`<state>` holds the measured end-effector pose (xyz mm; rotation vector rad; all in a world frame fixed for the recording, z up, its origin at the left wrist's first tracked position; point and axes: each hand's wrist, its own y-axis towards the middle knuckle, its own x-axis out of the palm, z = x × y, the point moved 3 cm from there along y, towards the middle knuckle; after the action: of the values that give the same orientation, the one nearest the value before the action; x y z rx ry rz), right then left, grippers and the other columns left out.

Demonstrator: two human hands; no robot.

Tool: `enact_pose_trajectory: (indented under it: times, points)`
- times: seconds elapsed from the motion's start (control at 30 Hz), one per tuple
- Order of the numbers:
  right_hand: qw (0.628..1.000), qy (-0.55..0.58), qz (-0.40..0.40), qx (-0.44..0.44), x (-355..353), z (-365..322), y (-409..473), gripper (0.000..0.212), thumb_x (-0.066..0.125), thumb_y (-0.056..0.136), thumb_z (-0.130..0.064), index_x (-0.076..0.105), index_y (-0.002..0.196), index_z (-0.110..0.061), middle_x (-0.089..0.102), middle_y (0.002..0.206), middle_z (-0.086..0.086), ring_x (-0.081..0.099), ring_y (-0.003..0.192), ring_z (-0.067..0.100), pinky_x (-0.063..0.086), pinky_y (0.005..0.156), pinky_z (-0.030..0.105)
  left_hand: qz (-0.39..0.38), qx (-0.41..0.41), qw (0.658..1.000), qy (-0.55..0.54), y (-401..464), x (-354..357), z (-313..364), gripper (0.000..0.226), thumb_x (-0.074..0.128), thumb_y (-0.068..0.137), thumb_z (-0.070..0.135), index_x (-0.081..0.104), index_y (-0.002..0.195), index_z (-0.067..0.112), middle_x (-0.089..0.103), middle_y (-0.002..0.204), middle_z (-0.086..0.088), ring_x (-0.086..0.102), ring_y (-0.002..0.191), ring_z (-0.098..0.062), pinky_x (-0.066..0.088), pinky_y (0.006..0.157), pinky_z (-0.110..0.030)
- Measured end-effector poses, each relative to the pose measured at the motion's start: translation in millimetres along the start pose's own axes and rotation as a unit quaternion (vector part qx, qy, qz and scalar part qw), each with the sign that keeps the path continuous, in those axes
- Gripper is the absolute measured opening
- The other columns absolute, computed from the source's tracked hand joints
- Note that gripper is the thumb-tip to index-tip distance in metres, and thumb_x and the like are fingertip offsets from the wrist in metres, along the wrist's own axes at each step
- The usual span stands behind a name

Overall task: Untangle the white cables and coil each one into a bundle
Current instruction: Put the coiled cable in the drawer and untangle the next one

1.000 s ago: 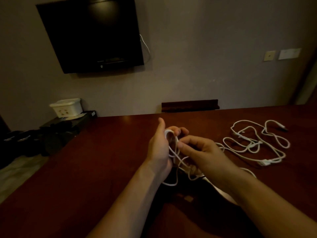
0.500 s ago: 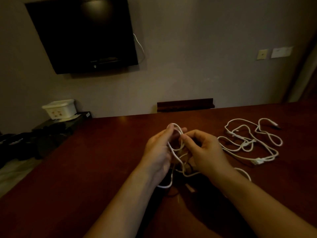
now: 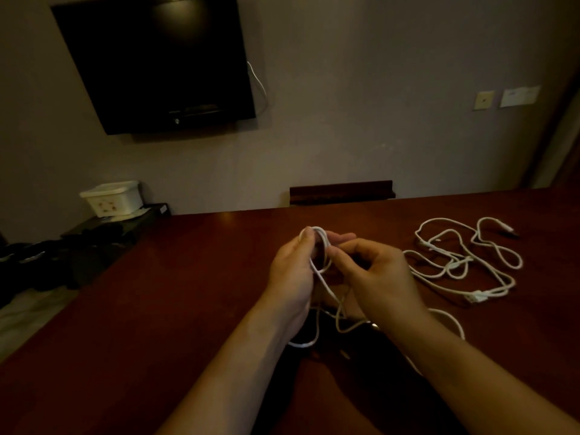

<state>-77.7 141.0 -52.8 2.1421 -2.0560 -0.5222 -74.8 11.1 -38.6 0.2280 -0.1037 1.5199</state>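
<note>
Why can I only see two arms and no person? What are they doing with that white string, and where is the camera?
The camera sits on the person's head and looks forward and down, so you see only their own arms, just as they do. There is no machine here, only two bare hands.

The left hand holds a loop of a white cable, and the right hand pinches the same loop beside it. The rest of that cable hangs down toward the table under the hands. Both hands have a grip on it, likely to wind it into a neat bundle.

On the dark red table, to the right, lies a loose tangle of white cables that nobody is touching. On the wall behind hangs a dark television.
</note>
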Motion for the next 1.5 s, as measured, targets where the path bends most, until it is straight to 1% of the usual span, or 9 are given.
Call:
enact_pose_trajectory:
  times: [0.1, 0.27, 0.4, 0.53, 0.7, 1.03, 1.13, 1.33, 1.5]
  points:
    - [0.997, -0.065, -0.030, -0.035, 3.4, -1.2, -2.7, 0.024, 0.054, 0.106, -0.030, 0.073, 0.093, -0.026, 0.073, 0.083, 0.001, 0.071, 0.074, 0.017, 0.062, 0.067, 0.045, 0.074, 0.006, 0.996, -0.058, 8.2, -10.3, 0.6, 0.049, 0.028, 0.116, 0.036, 0.063, 0.098, 0.008, 0.081, 0.098, -0.011, 0.079, 0.096, -0.024, 0.057, 0.097, -0.048]
    - [0.983, -0.143, -0.111, -0.042, 1.4, 10.2, -2.1, 0.023, 0.055, 0.106, -0.037, 0.072, 0.091, -0.030, 0.068, 0.085, -0.003, 0.067, 0.081, 0.014, 0.059, 0.082, 0.053, 0.184, 0.011, 0.968, -0.170, 17.5, -28.6, 0.6, 0.046, 0.028, 0.116, 0.038, 0.054, 0.094, 0.008, 0.053, 0.059, 0.000, 0.045, 0.043, -0.012, 0.048, 0.047, -0.028]
    - [0.960, -0.203, -0.192, -0.024, -1.0, 7.0, -1.2, 0.016, 0.066, 0.098, -0.041, 0.072, 0.112, -0.034, 0.066, 0.109, -0.017, 0.062, 0.103, -0.001, 0.056, 0.097, 0.042, 0.199, 0.006, 0.957, -0.209, 18.0, -36.0, -0.5, 0.046, 0.027, 0.115, 0.043, 0.052, 0.095, 0.010, 0.043, 0.059, 0.002, 0.030, 0.042, -0.009, 0.028, 0.037, -0.022]
    - [0.939, -0.276, -0.204, -0.033, -7.2, 4.4, 0.1, 0.062, 0.080, 0.086, -0.042, 0.053, 0.142, -0.045, 0.038, 0.141, -0.026, 0.035, 0.133, 0.001, 0.042, 0.109, 0.032, 0.219, 0.025, 0.951, -0.216, 17.8, -39.8, 2.2, 0.047, 0.027, 0.115, 0.042, 0.052, 0.092, 0.010, 0.041, 0.057, 0.003, 0.028, 0.039, -0.008, 0.024, 0.035, -0.022]
    - [0.894, -0.402, -0.175, -0.088, -8.6, -1.2, 1.1, 0.034, 0.073, 0.089, -0.049, 0.068, 0.123, -0.044, 0.040, 0.123, -0.025, 0.038, 0.116, 0.002, 0.044, 0.095, 0.024, 0.217, 0.028, 0.960, -0.176, 17.9, -38.0, 2.4, 0.046, 0.029, 0.115, 0.041, 0.053, 0.089, 0.012, 0.040, 0.056, 0.004, 0.026, 0.039, -0.007, 0.019, 0.037, -0.022]
    - [0.989, -0.147, 0.026, 0.022, -29.6, 9.5, 9.5, 0.018, 0.061, 0.101, -0.038, 0.076, 0.098, -0.028, 0.073, 0.087, -0.002, 0.070, 0.080, 0.018, 0.061, 0.071, 0.034, 0.304, 0.111, 0.940, 0.110, 17.5, -43.6, -1.6, 0.050, 0.030, 0.113, 0.043, 0.062, 0.085, 0.017, 0.057, 0.074, -0.001, 0.048, 0.061, -0.014, 0.038, 0.058, -0.030]
    - [0.983, -0.027, 0.143, 0.108, -43.0, 28.0, 18.5, 0.022, 0.056, 0.106, -0.034, 0.076, 0.106, -0.024, 0.074, 0.085, 0.003, 0.071, 0.075, 0.024, 0.061, 0.072, 0.045, 0.327, 0.119, 0.913, 0.211, 14.7, -42.3, -0.7, 0.049, 0.029, 0.114, 0.040, 0.062, 0.084, 0.018, 0.064, 0.081, 0.000, 0.060, 0.073, -0.018, 0.047, 0.067, -0.037]
    - [0.913, 0.260, 0.234, 0.210, -51.9, 38.0, 26.8, 0.020, 0.052, 0.109, -0.024, 0.071, 0.111, -0.018, 0.074, 0.085, 0.008, 0.071, 0.068, 0.018, 0.056, 0.059, 0.031, 0.369, 0.055, 0.883, 0.283, 17.5, -51.7, -2.8, 0.051, 0.026, 0.113, 0.045, 0.061, 0.083, 0.024, 0.066, 0.084, -0.001, 0.064, 0.083, -0.024, 0.055, 0.082, -0.048]
    - [0.920, 0.211, 0.256, 0.209, -51.1, 33.6, 24.9, 0.022, 0.053, 0.108, -0.024, 0.072, 0.117, -0.018, 0.071, 0.103, 0.008, 0.069, 0.080, 0.018, 0.058, 0.066, 0.033, 0.408, 0.043, 0.868, 0.279, 15.5, -54.2, 0.6, 0.052, 0.023, 0.112, 0.046, 0.062, 0.085, 0.025, 0.066, 0.089, 0.000, 0.064, 0.090, -0.026, 0.055, 0.089, -0.051]
